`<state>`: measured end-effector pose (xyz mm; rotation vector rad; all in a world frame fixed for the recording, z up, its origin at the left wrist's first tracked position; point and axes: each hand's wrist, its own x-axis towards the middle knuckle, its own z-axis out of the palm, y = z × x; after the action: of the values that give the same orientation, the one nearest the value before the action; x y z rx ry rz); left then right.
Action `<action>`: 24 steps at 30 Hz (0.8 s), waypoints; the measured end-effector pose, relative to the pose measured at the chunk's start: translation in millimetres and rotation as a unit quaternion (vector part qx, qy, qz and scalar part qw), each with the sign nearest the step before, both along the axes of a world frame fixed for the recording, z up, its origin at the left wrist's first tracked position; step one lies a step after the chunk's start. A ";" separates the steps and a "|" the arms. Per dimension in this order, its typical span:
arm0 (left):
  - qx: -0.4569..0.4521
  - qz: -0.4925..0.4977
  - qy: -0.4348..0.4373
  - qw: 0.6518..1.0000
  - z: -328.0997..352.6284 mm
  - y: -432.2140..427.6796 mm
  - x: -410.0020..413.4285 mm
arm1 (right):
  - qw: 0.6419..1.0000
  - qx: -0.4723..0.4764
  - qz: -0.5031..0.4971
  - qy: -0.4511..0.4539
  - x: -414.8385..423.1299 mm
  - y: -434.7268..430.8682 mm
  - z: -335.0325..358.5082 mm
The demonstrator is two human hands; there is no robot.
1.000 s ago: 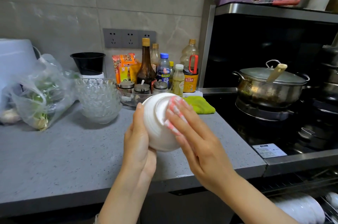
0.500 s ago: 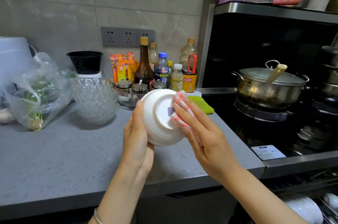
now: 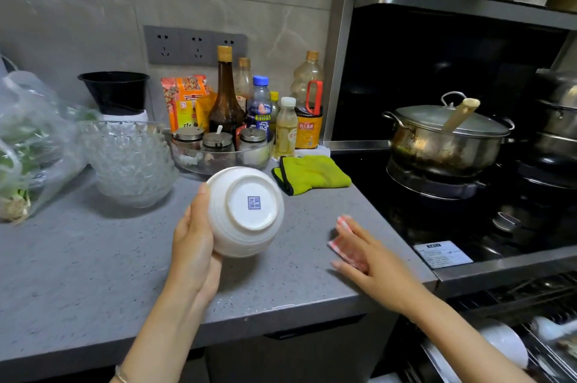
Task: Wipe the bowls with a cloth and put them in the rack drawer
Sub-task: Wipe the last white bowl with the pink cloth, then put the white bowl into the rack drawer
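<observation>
Counter [image 3: 93, 257]: jars [image 3: 217, 141] in dish [image 3: 193, 164]; left hand [image 3: 193, 245] grips bowl [image 3: 246, 211].

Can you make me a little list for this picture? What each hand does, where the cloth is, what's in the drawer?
Left hand: holds the white bowl, bottom towards the camera
Right hand: lies flat on the pink cloth
Pink cloth: on the counter
Rack drawer: open, white dishes inside
Nearby: glass bowls stacked on the counter
</observation>
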<state>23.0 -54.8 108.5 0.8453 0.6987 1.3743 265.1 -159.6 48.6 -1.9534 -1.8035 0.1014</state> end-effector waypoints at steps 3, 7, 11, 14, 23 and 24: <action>-0.014 0.007 0.003 1.000 -5.2 1.8 4.2 | 0.999 -0.046 -0.017 -0.021 5.7 -5.0 -8.3; -0.003 -0.005 0.012 1.000 -7.7 -2.1 12.8 | 0.999 -0.042 -0.007 -0.018 4.7 -10.3 -5.4; 0.038 -0.050 0.042 0.997 -10.9 -15.3 28.0 | 0.992 -0.001 0.004 0.125 2.0 -27.7 8.5; 0.080 -0.114 0.070 0.988 -12.4 -37.3 51.0 | 0.961 0.057 -0.010 0.271 5.7 -50.5 22.3; 0.077 -0.342 0.050 0.935 -45.6 -121.1 172.5 | 0.783 0.049 0.048 0.618 76.6 -151.1 -3.3; 0.067 -0.363 0.043 0.928 -51.2 -129.5 185.3 | 0.768 0.062 0.039 0.636 84.4 -163.8 -9.1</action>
<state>208.4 -184.2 57.3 1.1352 0.2969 0.7191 349.5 -323.5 39.6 -1.1020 -0.8744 1.0264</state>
